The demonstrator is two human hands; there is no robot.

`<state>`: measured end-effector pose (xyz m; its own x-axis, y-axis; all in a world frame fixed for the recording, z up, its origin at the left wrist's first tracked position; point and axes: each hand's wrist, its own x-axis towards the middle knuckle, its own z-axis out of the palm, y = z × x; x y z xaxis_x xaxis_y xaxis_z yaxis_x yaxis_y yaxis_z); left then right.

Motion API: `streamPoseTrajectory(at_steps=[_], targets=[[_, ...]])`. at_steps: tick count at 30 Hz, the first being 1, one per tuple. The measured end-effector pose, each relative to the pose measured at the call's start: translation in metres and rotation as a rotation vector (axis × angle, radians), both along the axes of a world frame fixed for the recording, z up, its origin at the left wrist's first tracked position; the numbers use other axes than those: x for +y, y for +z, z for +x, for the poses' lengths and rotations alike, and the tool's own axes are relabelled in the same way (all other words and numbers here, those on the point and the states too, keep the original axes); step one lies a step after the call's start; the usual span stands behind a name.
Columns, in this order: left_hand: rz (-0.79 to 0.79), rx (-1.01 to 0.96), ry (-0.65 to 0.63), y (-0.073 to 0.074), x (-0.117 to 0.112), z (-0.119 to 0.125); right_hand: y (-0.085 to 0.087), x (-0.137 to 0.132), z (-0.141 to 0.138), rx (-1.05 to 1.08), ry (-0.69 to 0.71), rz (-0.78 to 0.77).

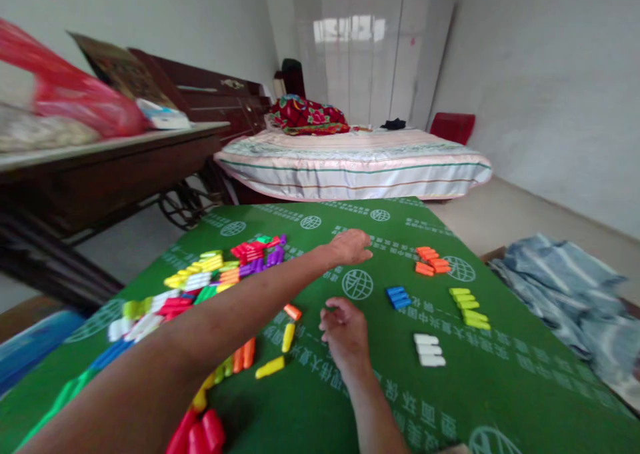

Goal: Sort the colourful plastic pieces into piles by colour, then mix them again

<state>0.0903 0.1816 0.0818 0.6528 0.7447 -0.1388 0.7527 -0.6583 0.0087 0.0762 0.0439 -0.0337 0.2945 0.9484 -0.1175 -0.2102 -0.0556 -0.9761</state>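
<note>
My left arm reaches across from the lower left. My left hand (351,246) is over the green table, its fingers stretched to the right and slightly apart, with nothing visible in them. Closer to me, my right hand (346,331) has its fingers curled in; whether they hold anything is hidden. Small colored plastic tubes, like pen caps, lie in groups to the right: orange tubes (431,261), blue tubes (399,298), yellow-green tubes (470,309) and white tubes (429,351). Left of my right hand are loose yellow tubes (288,338) and an orange tube (293,312).
A mixed pile of tubes (200,281) covers the table's left side, partly behind my left arm. Red tubes (213,431) lie near the front. Beyond the green tabletop (350,401) is a bed (350,167). Blue cloth (565,294) sits at the right, a wooden sewing table (100,187) at left.
</note>
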Motion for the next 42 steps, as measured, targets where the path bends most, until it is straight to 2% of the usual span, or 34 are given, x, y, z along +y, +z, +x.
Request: streamPoseTrajectory(at_steps=[4, 7, 10, 13, 15, 17, 22, 29, 36, 40, 42], targets=[[-0.017, 0.089, 0.044, 0.012, -0.021, -0.091, 0.008, -0.009, 0.005, -0.039, 0.031, -0.035], [-0.032, 0.142, 0.088, 0.016, -0.044, -0.149, 0.013, -0.015, 0.008, -0.080, 0.068, -0.069], [-0.061, 0.181, 0.135, 0.013, -0.073, -0.190, 0.015, -0.019, 0.010, -0.106, 0.085, -0.083], [-0.118, 0.192, 0.192, 0.009, -0.103, -0.213, 0.014, -0.020, 0.011, -0.124, 0.088, -0.082], [-0.145, 0.183, 0.209, 0.005, -0.120, -0.219, 0.013, -0.021, 0.012, -0.140, 0.088, -0.079], [-0.158, 0.175, 0.169, 0.003, -0.132, -0.221, 0.012, -0.021, 0.012, -0.153, 0.091, -0.078], [-0.177, 0.182, 0.030, -0.003, -0.139, -0.221, 0.011, -0.022, 0.012, -0.163, 0.102, -0.072], [-0.185, 0.182, 0.061, -0.006, -0.130, -0.222, 0.011, -0.019, 0.009, -0.165, 0.099, -0.036], [-0.201, 0.234, 0.155, -0.010, -0.106, -0.220, 0.009, -0.008, 0.006, -0.202, 0.076, -0.010], [-0.168, 0.235, 0.145, -0.004, -0.093, -0.217, 0.005, -0.004, 0.005, -0.247, 0.084, -0.022], [-0.213, 0.208, 0.171, 0.001, -0.085, -0.213, 0.003, -0.003, 0.005, -0.268, 0.083, -0.027]])
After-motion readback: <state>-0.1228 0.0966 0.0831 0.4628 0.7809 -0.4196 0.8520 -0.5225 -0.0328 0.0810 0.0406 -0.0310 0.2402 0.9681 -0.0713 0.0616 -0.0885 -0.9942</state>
